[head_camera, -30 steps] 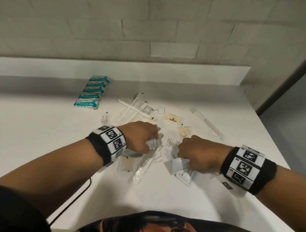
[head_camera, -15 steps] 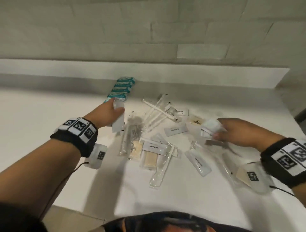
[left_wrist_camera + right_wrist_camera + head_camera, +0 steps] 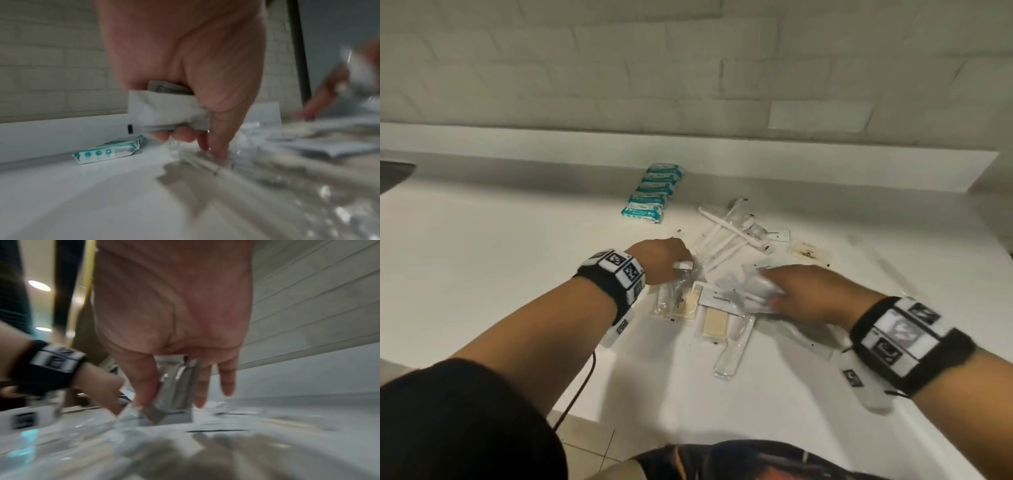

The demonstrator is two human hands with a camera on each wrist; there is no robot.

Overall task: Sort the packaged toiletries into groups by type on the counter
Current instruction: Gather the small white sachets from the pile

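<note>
Left hand point(image 3: 180, 68) curled round a small white paper sachet point(image 3: 164, 115), folded in the palm with a second flat packet tucked behind it; index finger reaches down onto clear crinkly plastic wrapping on the white counter point(image 3: 482, 274). Right hand point(image 3: 170, 318) pinches a bunch of flat white and grey sachets point(image 3: 176, 386) between thumb and fingers, little finger splayed free. Exact count in that bunch: cannot tell, too blurred.

Head view: both hands low over the mixed pile at counter centre, left hand point(image 3: 662, 258) at the pile's left edge, right hand point(image 3: 815, 294) on its right side with the sachet bunch point(image 3: 750, 287) sticking out toward the left.

Pile contents:
- white sachet printed "toothpaste" point(image 3: 722, 299), lying flat just left of the right hand
- clear plastic pouches with beige bars inside point(image 3: 715, 323), under and beside that sachet
- clear pouch with a white comb inside point(image 3: 732, 353), nearest the person
- white toothbrushes in clear sleeves point(image 3: 726, 233), crossed over each other behind the pile
- small clear pouch with a beige item point(image 3: 808, 254) and a small white card sachet point(image 3: 779, 234), lying singly behind the right hand

Already grouped: row of teal-and-white wrapped packs point(image 3: 650, 195), stacked in line toward the back ledge, well apart from the pile. Left wrist view shows the nearest of them point(image 3: 109, 151) lying flat by the ledge.
</note>
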